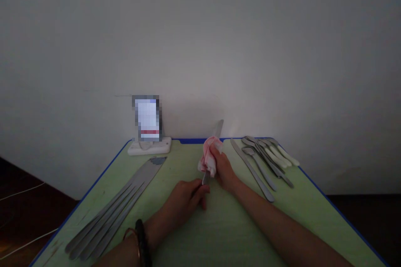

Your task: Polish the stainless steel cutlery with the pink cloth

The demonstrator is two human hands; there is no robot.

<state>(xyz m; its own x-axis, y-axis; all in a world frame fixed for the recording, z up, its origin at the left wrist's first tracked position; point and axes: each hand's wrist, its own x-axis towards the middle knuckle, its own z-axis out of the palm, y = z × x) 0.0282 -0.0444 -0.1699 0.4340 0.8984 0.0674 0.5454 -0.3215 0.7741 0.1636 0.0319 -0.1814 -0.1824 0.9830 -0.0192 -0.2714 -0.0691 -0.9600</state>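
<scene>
My left hand (191,198), closed, grips the lower end of a metal table knife (219,128) above the middle of the table. The knife points away from me with its far tip raised toward the wall. My right hand (222,167) is wrapped around a pink and white cloth (208,156), which is folded about the knife's middle and hides that part. To the right of my right hand lie another table knife (253,171) and a metal spoon (260,169). Several more table knives (115,206) lie fanned and overlapping left of my left hand.
A phone (147,119) with a blurred screen stands on a white base (150,146) at the back left. Several spoons and other utensils, some with white handles (283,156), lie at the back right. The green table (238,229) has a blue edge and meets the wall.
</scene>
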